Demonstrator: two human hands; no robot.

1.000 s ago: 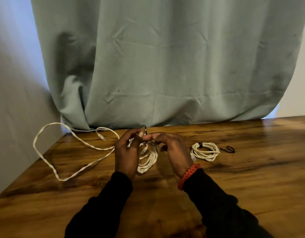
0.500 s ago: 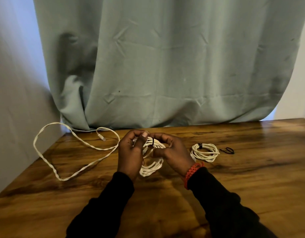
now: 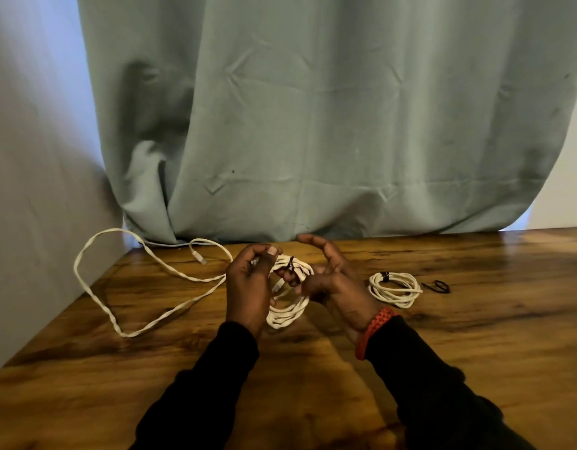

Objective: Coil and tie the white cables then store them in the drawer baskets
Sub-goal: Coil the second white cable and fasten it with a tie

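Observation:
A coiled white cable (image 3: 288, 311) hangs between my hands above the wooden table (image 3: 475, 336). My left hand (image 3: 250, 284) grips the coil's left side. My right hand (image 3: 329, 280) pinches a thin black tie (image 3: 290, 264) wrapped over the top of the coil, with its upper fingers spread. A second white coil (image 3: 396, 287), bound with a black tie, lies on the table to the right. A loose uncoiled white cable (image 3: 124, 287) sprawls on the left, its plug (image 3: 199, 257) near the curtain.
A spare black tie (image 3: 438, 286) lies right of the bound coil. A grey-green curtain (image 3: 313, 125) hangs behind the table and a pale wall (image 3: 30, 190) stands on the left. No drawer or basket is in view.
The black tie now sits around the top of the held coil. My right hand's fingers have spread upward. The coil has turned more open toward me.

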